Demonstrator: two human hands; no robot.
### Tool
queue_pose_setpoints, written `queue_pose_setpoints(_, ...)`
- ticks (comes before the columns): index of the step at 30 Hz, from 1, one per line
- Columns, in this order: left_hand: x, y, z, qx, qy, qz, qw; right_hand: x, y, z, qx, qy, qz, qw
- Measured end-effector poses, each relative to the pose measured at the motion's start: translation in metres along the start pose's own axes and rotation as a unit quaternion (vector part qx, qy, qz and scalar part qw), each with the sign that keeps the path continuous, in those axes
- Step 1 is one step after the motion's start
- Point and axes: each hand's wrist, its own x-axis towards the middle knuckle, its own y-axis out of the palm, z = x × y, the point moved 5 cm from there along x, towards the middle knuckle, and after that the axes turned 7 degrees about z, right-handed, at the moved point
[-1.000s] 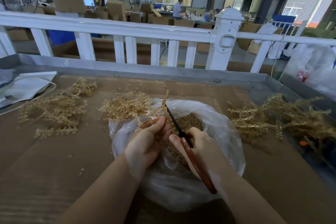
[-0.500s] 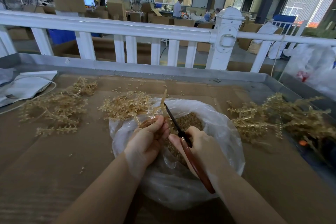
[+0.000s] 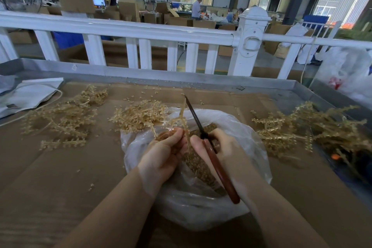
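Observation:
My left hand (image 3: 163,152) pinches a pale tan plastic sprig (image 3: 181,118) that stands up above a clear plastic bag (image 3: 247,127). My right hand (image 3: 223,149) grips a pair of scissors (image 3: 211,153) with a red-brown handle; its dark blade points up and away beside the sprig. Both hands hover over the bag's open mouth. Inside the bag lies a heap of small tan cut pieces (image 3: 198,164).
Piles of tan sprigs lie left (image 3: 64,115), centre (image 3: 138,116) and right (image 3: 306,129) on the cardboard-covered table (image 3: 60,183). A white folded sheet with a cord (image 3: 28,94) sits far left. A metal rim and white railing (image 3: 141,30) bound the far side.
The scissors blade has swung slightly up and left alongside the sprig. Both hands have stayed over the bag.

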Motion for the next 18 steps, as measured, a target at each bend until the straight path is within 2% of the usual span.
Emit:
queue_pose_setpoints(3,-0.002,0.001,0.001,-0.022,-0.002,-0.005,1.0,0.001,-0.001,-0.004,0.041,0.008,0.003,0.999)
queue_pose_setpoints(7,-0.002,0.007,0.0,-0.023,0.006,-0.008,1.0,0.003,-0.006,-0.006,0.069,0.007,-0.047,0.996)
queue_pose_setpoints(12,-0.007,0.019,0.003,-0.037,-0.006,0.04,0.998,0.006,-0.007,-0.003,0.059,0.018,-0.072,0.995)
queue_pose_setpoints(18,-0.014,0.025,-0.002,0.026,-0.013,0.089,0.996,0.003,-0.019,-0.001,0.055,0.023,-0.097,0.993)
